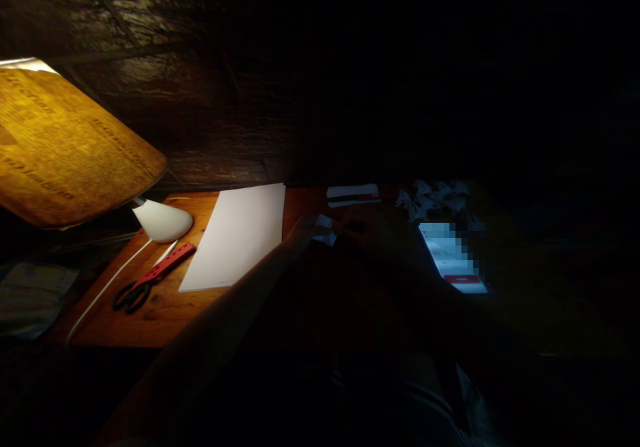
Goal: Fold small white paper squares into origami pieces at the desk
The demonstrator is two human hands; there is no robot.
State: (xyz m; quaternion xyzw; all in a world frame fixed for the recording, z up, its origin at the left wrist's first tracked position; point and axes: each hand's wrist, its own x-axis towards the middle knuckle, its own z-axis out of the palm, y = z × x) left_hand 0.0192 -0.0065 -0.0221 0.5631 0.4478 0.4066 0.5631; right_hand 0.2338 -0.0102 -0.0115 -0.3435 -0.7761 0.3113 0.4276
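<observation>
Left hand [304, 228] at mid-frame, forearm coming in from 7 o'clock, fingers drawn together on the near edge of a small white scrap [325, 231]. Scrap touching those fingertips, at 3 o'clock from the hand, over the far part of the wooden table [165, 313]. At 3 o'clock once more, on the scrap's other side, right hand [363, 230], deep in shadow and close against the scrap; cannot tell whether pinched on it or only beside it.

Outward from the left hand:
- At 1 o'clock, near, a folded white slip [353, 195] with a dark stripe.
- At 9 o'clock, just beside the forearm, a plain white sheet [235, 237] lying flat.
- Farther out at 9 o'clock, a white lamp base [163, 221], cord trailing off toward 7 o'clock.
- At 8 o'clock, well apart, scissors [155, 275], red along the blades, dark at the handles.
- High at 10 o'clock, a glowing yellow lampshade [65, 147].

From the right hand:
- At 2 o'clock, crumpled white paper [435, 197].
- At 4 o'clock, near, a lit phone [453, 257].
</observation>
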